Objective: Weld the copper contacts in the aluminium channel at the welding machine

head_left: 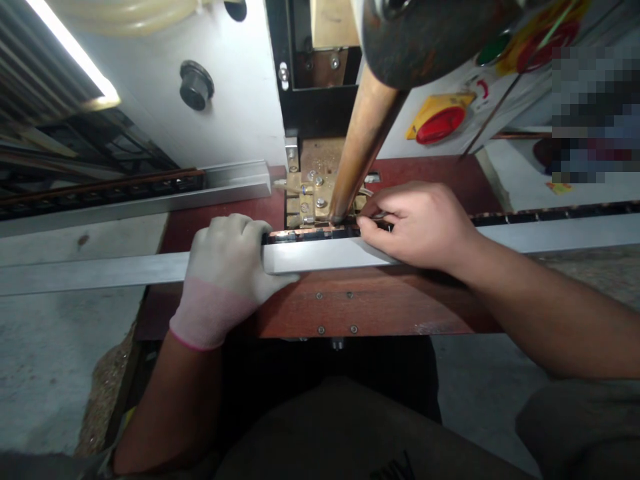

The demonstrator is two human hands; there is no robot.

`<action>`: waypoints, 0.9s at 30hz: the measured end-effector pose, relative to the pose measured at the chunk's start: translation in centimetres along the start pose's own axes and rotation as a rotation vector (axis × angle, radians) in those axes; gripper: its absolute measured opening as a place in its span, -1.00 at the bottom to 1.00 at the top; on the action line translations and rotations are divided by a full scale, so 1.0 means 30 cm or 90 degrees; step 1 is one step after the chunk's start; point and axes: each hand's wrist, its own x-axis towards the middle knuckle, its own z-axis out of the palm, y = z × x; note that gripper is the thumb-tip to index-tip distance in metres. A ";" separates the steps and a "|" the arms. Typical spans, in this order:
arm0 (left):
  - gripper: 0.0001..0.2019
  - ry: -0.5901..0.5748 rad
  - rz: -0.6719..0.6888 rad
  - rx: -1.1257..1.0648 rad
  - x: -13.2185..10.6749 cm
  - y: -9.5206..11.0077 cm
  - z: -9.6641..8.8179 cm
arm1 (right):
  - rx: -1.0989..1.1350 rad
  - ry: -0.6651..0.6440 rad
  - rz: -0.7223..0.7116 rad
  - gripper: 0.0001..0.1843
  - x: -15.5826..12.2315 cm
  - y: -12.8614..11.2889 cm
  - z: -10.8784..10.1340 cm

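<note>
A long silvery metal channel (325,255) lies crosswise in front of me, with a dark strip bearing copper-coloured segments (295,235) along its far side. My left hand (225,260), in a pale glove with a pink cuff, wraps over the channel, thumb on the near side. My bare right hand (420,223) bends over the strip, thumb and forefinger pinched together; anything between them is too small to make out. Just left of those fingertips, a thick copper electrode rod (363,133) comes down at a slant onto the strip. Behind its tip sits a brass block (320,190) with bolts.
Under the channel is a reddish-brown board (380,303) with several screws. A red rotary switch (440,125) on a yellow plate is on the machine's right panel. At the left, another metal channel (235,180) rests behind, near a black knob (196,87).
</note>
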 end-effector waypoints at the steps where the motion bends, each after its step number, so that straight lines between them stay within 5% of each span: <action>1: -0.35 0.008 -0.009 -0.006 -0.005 0.006 0.001 | -0.003 0.008 0.000 -0.74 -0.004 -0.002 -0.003; 11: -0.45 0.082 -0.010 -0.019 -0.030 0.021 0.035 | 0.013 0.145 -0.084 -0.76 -0.030 -0.007 -0.012; 16: -0.37 0.149 -0.002 -0.036 -0.036 0.062 0.062 | 0.018 0.113 -0.073 -0.79 -0.037 -0.039 -0.017; 27: -0.56 0.181 -0.002 -0.039 -0.041 0.134 0.084 | -0.040 0.111 -0.090 -0.80 -0.040 -0.038 0.002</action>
